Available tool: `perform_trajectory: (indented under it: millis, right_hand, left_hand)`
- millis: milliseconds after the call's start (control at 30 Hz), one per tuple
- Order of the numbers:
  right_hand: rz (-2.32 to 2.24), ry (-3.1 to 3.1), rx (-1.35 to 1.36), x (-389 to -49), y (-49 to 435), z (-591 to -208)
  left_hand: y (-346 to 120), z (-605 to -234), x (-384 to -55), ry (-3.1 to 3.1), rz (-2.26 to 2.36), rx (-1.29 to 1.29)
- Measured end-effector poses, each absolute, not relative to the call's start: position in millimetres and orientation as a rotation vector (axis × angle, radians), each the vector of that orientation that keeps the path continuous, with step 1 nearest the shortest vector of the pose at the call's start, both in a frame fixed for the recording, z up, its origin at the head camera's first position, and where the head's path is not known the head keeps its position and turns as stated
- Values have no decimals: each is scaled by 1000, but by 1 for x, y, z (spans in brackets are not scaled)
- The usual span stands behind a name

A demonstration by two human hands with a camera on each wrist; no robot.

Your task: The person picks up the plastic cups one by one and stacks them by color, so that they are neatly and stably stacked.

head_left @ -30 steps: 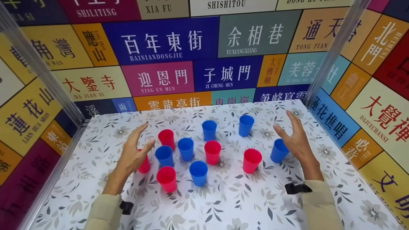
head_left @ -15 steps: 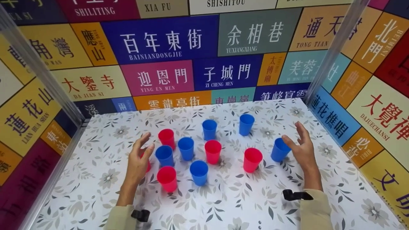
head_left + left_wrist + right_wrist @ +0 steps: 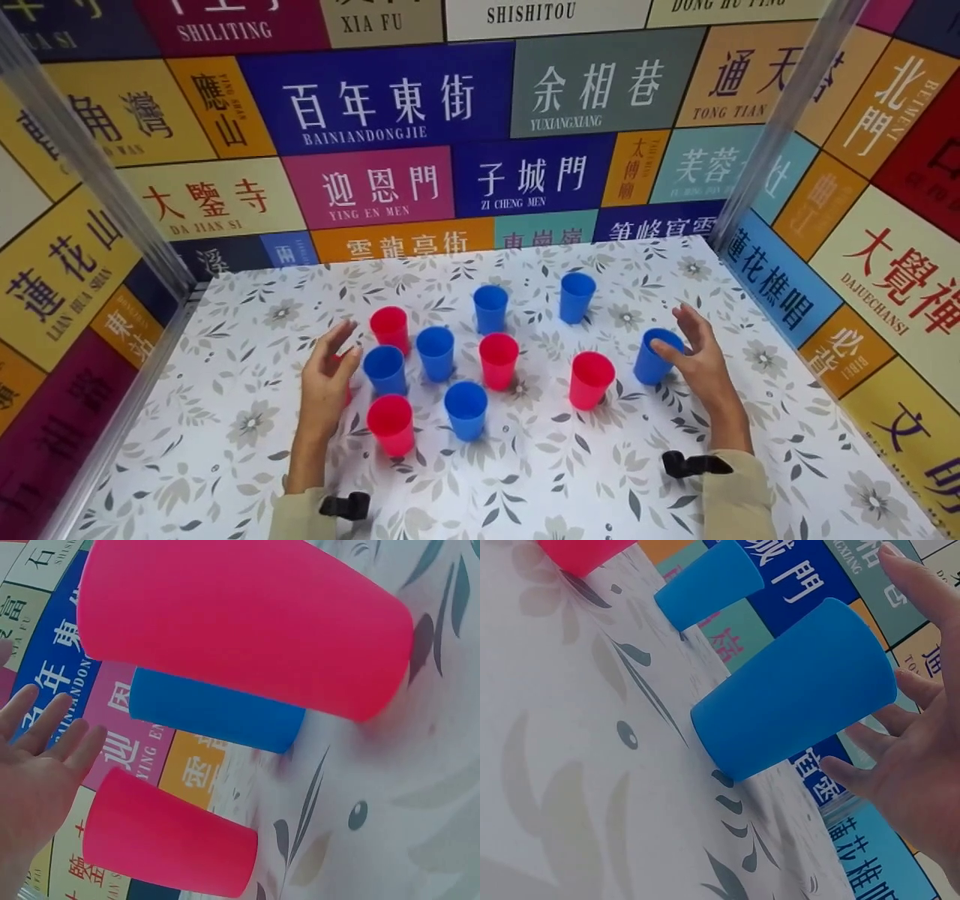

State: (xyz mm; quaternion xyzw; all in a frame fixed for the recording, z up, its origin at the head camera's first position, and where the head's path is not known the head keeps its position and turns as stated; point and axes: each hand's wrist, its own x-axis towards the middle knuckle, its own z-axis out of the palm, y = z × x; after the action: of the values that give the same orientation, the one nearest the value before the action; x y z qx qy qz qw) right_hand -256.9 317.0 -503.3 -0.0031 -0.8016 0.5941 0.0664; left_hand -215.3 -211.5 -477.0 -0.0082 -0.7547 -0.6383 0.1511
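Note:
My left hand (image 3: 324, 386) is at the left of the cup group, its fingers and thumb apart. It mostly covers a red plastic cup (image 3: 347, 393), of which only a sliver shows in the head view. In the left wrist view, my spread fingers (image 3: 56, 724) are above a red cup (image 3: 169, 832), holding nothing. At the right, my right hand (image 3: 709, 371) stands beside a blue cup (image 3: 654, 358), the thumb overlapping its rim in the head view. The right wrist view has the loosely spread fingers (image 3: 870, 739) beyond that upright cup, not curled round it.
Several more upright cups stand between my hands, among them a near red cup (image 3: 391, 426), a near blue cup (image 3: 466, 411), a right red cup (image 3: 592, 381) and a far blue cup (image 3: 577, 298). A floral cloth (image 3: 525, 480) covers the table; a sign-patterned wall (image 3: 390, 97) rises behind.
My left hand has moved right and nearer, covering more of the red cup. My right hand has come lower, then shifted left so its thumb overlaps the blue cup. The cups stay put.

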Motion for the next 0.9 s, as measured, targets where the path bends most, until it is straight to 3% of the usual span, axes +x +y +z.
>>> perform_trajectory:
  millis: [900]
  right_hand:
    - [1928,-2483,-15,-256,324,-515]
  left_hand:
    - [-208,-502,-226,-2425,-1884,-129]
